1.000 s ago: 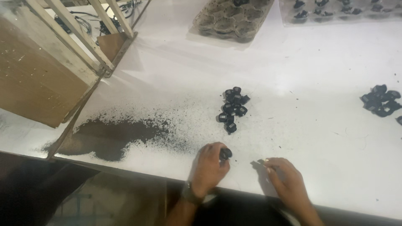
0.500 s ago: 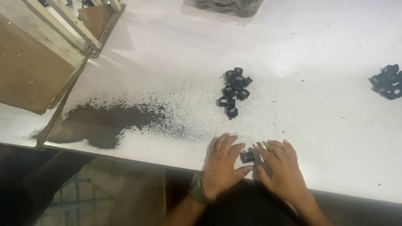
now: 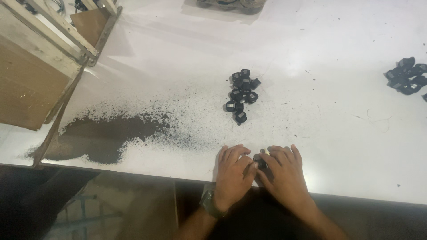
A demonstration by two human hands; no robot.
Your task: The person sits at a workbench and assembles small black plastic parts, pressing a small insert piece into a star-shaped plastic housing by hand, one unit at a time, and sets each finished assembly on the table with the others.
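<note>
Both hands rest together at the near edge of a white table (image 3: 311, 53). My left hand (image 3: 232, 175) and my right hand (image 3: 284, 174) pinch one small black part (image 3: 259, 162) between their fingertips. The part is mostly hidden by the fingers. A dark watch sits on my left wrist. Further out on the table, straight ahead of the hands, lies a pile of several small black parts (image 3: 241, 94).
A patch of dark powder (image 3: 106, 135) spreads over the table to the left. A wooden frame (image 3: 40, 58) leans at the far left. Another heap of black parts (image 3: 407, 75) lies at the right edge. A tray (image 3: 231, 4) stands at the far edge.
My left hand, which held the black part alone, has met my right hand at the table edge; both now grip the part. The view has shifted slightly.
</note>
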